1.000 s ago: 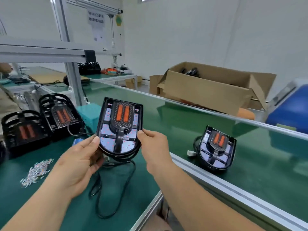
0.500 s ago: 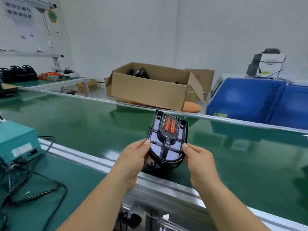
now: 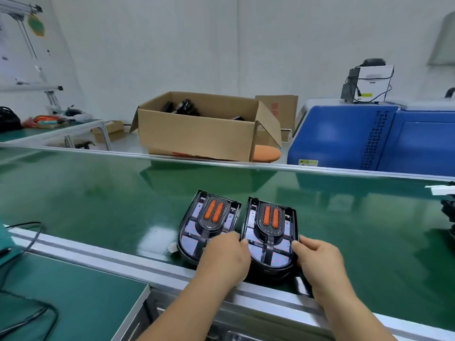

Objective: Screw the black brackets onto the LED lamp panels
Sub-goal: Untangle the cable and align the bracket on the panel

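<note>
Seemingly placing, left hand (image 3: 222,257) and right hand (image 3: 317,259) gripped a lamp (image 3: 269,232) at three o'clock of its twin (image 3: 206,221); release seemed next.

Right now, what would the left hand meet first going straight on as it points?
The right lamp panel: the left hand seems to touch its left edge, though depth is unclear.
</note>
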`<state>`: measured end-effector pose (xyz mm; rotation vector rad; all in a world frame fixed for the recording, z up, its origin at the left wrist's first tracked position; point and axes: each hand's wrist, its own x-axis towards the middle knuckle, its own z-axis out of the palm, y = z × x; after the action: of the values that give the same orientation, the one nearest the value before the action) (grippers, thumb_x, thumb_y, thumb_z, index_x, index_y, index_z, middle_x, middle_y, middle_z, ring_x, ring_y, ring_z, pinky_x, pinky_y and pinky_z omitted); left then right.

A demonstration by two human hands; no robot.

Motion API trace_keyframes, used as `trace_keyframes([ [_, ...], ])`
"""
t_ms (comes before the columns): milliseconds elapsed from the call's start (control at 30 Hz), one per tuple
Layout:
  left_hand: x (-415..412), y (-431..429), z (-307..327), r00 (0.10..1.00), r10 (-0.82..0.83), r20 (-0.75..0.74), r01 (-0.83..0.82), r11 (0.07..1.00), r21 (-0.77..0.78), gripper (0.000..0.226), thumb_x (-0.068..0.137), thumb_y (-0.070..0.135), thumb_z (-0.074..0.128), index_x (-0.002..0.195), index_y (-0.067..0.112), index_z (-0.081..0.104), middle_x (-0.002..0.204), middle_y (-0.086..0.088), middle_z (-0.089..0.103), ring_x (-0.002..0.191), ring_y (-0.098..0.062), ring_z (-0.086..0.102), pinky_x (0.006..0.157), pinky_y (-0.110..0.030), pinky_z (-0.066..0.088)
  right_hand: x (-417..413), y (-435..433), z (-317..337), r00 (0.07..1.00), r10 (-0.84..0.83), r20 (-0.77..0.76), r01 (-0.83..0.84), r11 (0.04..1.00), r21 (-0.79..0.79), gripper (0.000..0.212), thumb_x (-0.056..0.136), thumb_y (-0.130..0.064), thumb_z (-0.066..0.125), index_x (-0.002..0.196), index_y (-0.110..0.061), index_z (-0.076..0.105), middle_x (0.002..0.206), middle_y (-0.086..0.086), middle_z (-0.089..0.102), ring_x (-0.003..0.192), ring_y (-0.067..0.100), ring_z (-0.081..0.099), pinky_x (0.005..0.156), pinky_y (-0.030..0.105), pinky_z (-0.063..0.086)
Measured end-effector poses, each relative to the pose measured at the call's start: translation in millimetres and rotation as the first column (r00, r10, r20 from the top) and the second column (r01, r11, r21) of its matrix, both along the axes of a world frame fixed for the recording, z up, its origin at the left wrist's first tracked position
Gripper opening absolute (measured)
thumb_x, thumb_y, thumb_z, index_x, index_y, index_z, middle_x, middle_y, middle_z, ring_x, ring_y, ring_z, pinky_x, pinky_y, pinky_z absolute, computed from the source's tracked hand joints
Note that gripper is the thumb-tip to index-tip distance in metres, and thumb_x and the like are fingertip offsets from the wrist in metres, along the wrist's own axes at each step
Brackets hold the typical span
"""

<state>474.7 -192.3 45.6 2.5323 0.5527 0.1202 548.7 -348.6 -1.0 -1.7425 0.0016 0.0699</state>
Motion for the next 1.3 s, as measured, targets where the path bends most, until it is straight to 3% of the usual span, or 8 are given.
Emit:
trace_keyframes([
  [100, -6.9, 6.0, -5.6, 0.99, 0.04, 0.133, -0.072, 0.967, 0.243, 0.028, 0.103, 0.035, 0.036, 0.1, 0.021, 0.061, 0.106, 0.0, 0.056, 0.109, -0.024, 0.049, 0.084, -0.035, 0.04, -4.6, 0.9, 5.8, 0.999, -0.007, 0.047, 0.012, 0.993, -0.114, 0.037, 0.085, -0.009, 0.066, 0.071, -0.042, 0.075, 0.063, -0.023, 0.07, 0.076, 0.02, 0.069, 0.081, 0.04, 0.058],
  [233, -15.5, 30.6, -16.2, 0.991, 0.065, 0.119, -0.103, 0.934, 0.341, 0.043, 0.097, 0.033, 0.05, 0.139, 0.034, 0.042, 0.146, 0.014, 0.037, 0.136, -0.015, 0.031, 0.116, -0.04, 0.022, -8.0, 6.8, 7.2, 0.989, -0.003, 0.151, 0.032, 0.981, -0.192, 0.027, 0.085, -0.01, 0.065, 0.081, -0.035, 0.07, 0.072, -0.005, 0.072, 0.078, 0.032, 0.067, 0.078, 0.039, 0.055],
  [400, -17.5, 43.8, -20.2, 0.993, 0.094, 0.078, -0.111, 0.96, 0.256, 0.029, 0.104, 0.031, 0.044, 0.131, 0.026, 0.054, 0.157, 0.016, 0.027, 0.149, -0.012, 0.016, 0.121, -0.06, 0.013, -1.8, 15.0, 6.5, 0.973, 0.089, 0.212, -0.015, 0.945, -0.328, 0.012, 0.088, -0.013, 0.06, 0.088, -0.009, 0.071, 0.055, 0.005, 0.049, 0.054, 0.016, 0.031, 0.052, 0.029, 0.032],
  [600, -15.1, 44.1, -21.6, 0.994, -0.007, 0.107, -0.01, 0.987, 0.159, 0.038, 0.104, 0.023, 0.041, 0.14, 0.026, 0.053, 0.154, 0.017, 0.038, 0.149, -0.009, 0.017, 0.12, -0.056, 0.0, 1.2, 27.0, 12.9, 0.963, 0.13, 0.236, -0.009, 0.891, -0.455, 0.017, 0.089, -0.012, 0.058, 0.087, -0.002, 0.071, 0.052, 0.003, 0.039, 0.043, 0.013, 0.031, 0.041, 0.022, 0.026],
  [900, -19.0, 38.7, -21.4, 1.0, -0.014, 0.003, 0.012, 0.921, 0.388, 0.053, 0.099, 0.019, 0.044, 0.15, 0.029, 0.036, 0.163, 0.018, 0.019, 0.153, -0.007, -0.005, 0.117, -0.063, -0.006, -1.2, 28.1, 15.7, 0.972, 0.185, 0.145, -0.068, 0.814, -0.577, 0.015, 0.097, -0.025, 0.056, 0.084, -0.02, 0.063, 0.086, 0.009, 0.059, 0.085, 0.028, 0.049, 0.066, 0.03, 0.033],
  [1033, -37.0, 44.4, -7.1, 0.996, 0.027, 0.087, -0.058, 0.926, 0.373, 0.058, 0.099, 0.015, 0.041, 0.154, 0.029, 0.029, 0.163, 0.018, 0.02, 0.153, -0.005, -0.002, 0.12, -0.057, -0.007, -3.8, 27.5, 36.3, 0.974, 0.128, 0.186, 0.018, 0.776, -0.63, 0.054, 0.099, -0.03, 0.054, 0.144, -0.002, 0.043, 0.13, 0.02, 0.047, 0.119, 0.035, 0.047, 0.095, 0.033, 0.039],
  [1200, -75.9, 67.4, 27.7, 0.972, 0.103, 0.211, -0.168, 0.934, 0.315, 0.049, 0.102, 0.017, 0.037, 0.148, 0.033, 0.041, 0.159, 0.017, 0.03, 0.153, -0.007, 0.006, 0.122, -0.052, -0.001, -32.9, 84.6, 80.5, 0.881, 0.313, 0.355, -0.115, 0.869, -0.482, 0.029, 0.099, -0.028, 0.052, 0.121, -0.01, 0.057, 0.107, 0.01, 0.044, 0.09, 0.02, 0.037, 0.078, 0.027, 0.029],
  [1300, -111.7, 90.4, 49.7, 0.937, 0.186, 0.295, -0.268, 0.924, 0.271, 0.046, 0.102, 0.016, 0.041, 0.145, 0.031, 0.047, 0.157, 0.013, 0.037, 0.151, -0.009, 0.017, 0.124, -0.042, 0.008, -69.3, 146.0, 93.8, 0.76, 0.512, 0.4, -0.307, 0.825, -0.474, 0.046, 0.101, -0.029, 0.051, 0.14, -0.004, 0.05, 0.105, 0.007, 0.043, 0.091, 0.021, 0.041, 0.078, 0.025, 0.031],
])
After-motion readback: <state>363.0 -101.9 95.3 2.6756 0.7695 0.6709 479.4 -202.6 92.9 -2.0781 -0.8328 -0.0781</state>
